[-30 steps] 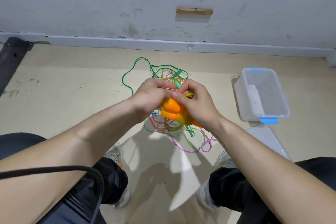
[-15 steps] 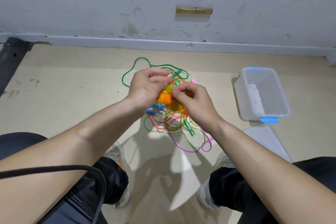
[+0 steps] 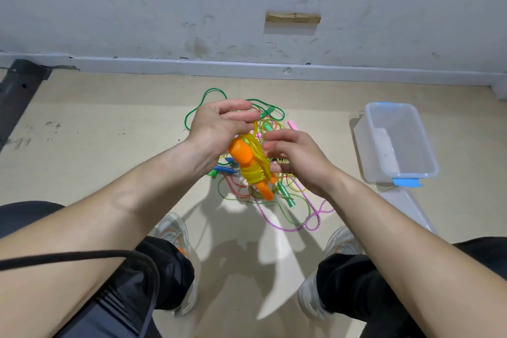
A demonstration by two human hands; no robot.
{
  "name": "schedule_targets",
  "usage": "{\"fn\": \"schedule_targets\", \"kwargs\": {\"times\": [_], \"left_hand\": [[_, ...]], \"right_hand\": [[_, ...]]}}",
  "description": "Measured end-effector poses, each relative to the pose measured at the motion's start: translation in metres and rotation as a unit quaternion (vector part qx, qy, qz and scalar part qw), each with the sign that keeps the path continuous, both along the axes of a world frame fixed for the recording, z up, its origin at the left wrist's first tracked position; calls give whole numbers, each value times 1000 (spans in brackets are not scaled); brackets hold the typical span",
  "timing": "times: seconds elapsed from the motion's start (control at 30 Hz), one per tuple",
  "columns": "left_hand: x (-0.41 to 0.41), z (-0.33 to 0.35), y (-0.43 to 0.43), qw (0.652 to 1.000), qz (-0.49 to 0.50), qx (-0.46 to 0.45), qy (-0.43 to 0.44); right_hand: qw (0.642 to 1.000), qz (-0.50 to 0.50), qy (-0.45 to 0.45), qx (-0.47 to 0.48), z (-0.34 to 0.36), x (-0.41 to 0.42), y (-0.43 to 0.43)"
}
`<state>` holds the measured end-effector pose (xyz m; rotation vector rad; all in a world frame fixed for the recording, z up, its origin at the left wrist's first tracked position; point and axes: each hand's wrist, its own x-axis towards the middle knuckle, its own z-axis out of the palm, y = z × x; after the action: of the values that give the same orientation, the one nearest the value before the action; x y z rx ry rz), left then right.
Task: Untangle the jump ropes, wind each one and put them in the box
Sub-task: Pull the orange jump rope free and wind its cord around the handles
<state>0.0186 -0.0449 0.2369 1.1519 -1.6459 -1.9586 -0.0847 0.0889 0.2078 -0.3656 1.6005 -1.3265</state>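
A yellow jump rope (image 3: 256, 173) is wound round its two orange handles (image 3: 241, 155) and held above the floor between my hands. My left hand (image 3: 219, 126) pinches a yellow loop that rises from the bundle to its fingertips. My right hand (image 3: 299, 158) has its curled fingers against the bundle's right side; how firmly it grips is unclear. Below lies the tangle of ropes (image 3: 277, 197): green, pink and thin yellow-green cords, with green, blue and pink handles. The clear plastic box (image 3: 428, 156) with blue clips stands open at the right.
The box's lid (image 3: 408, 208) lies on the floor just in front of the box. My knees and shoes are at the bottom. A grey wall and skirting run along the back. A dark metal piece (image 3: 19, 82) sits at the far left.
My hands have drawn apart, and the wound bundle now shows between them. My left hand has risen with a yellow loop in its fingers.
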Motion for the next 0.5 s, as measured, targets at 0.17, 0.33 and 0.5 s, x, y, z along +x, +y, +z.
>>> {"fn": "schedule_targets", "kwargs": {"times": [0.17,0.33,0.5], "left_hand": [[1,-1,3,1000,-23,14,-10],[0,6,-1,997,-13,75,24],[-1,11,7,990,-26,120,63]], "right_hand": [[986,122,115,11,-1,1,2],[994,66,88,6,-7,7,1],[975,163,-148,5,0,12,9]]}}
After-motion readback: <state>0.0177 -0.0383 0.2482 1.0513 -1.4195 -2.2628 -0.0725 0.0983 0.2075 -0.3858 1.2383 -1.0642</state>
